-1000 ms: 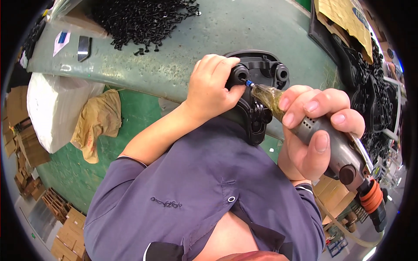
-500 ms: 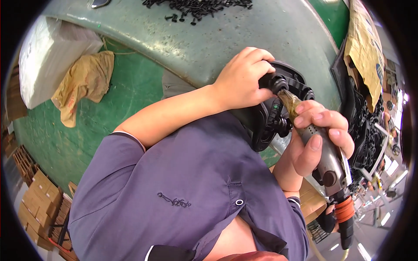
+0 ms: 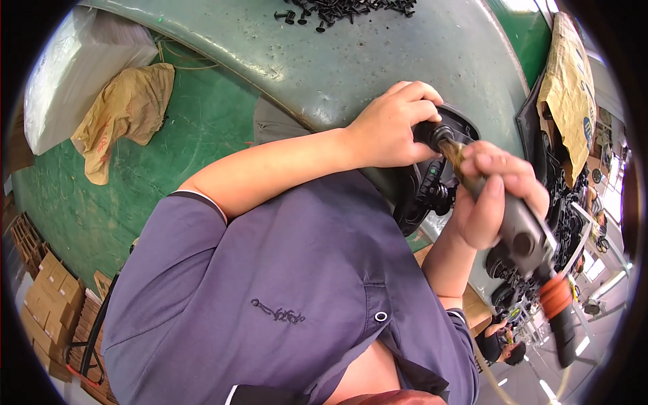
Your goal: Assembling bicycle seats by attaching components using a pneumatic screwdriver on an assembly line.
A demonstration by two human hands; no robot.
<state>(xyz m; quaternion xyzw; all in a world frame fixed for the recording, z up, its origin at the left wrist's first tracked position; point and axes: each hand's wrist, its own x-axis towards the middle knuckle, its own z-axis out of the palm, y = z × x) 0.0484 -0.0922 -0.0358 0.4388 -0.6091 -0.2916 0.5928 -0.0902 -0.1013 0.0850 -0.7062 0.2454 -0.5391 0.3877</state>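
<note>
My left hand point(image 3: 398, 125) grips a black plastic part point(image 3: 466, 125) at the table edge. Its fingers curl over a round black knob-like piece. In my right hand point(image 3: 496, 192) is a grey air screwdriver point(image 3: 523, 239) with a lever along its side, an orange ring and a black tail end. Its brownish, wrapped-looking tip point(image 3: 451, 150) points at the round piece beside my left fingertips. Whether the tip touches the piece or sits inside it, I cannot tell. Another black part with wheel-like pieces point(image 3: 435, 192) lies below, close to my body.
Several black bolt-like pieces point(image 3: 364, 8) are heaped on the green-grey table point(image 3: 351, 61). At right, a brown paper sack point(image 3: 567, 94) stands by many black parts. A white wrapped block point(image 3: 84, 74) and a crumpled sack point(image 3: 125, 111) are left. Another person point(image 3: 503, 341) is behind.
The screwdriver's rear end has swung to the right and is blurred. Both hands and the black part sit slightly lower and farther right in view; the grips look unchanged.
</note>
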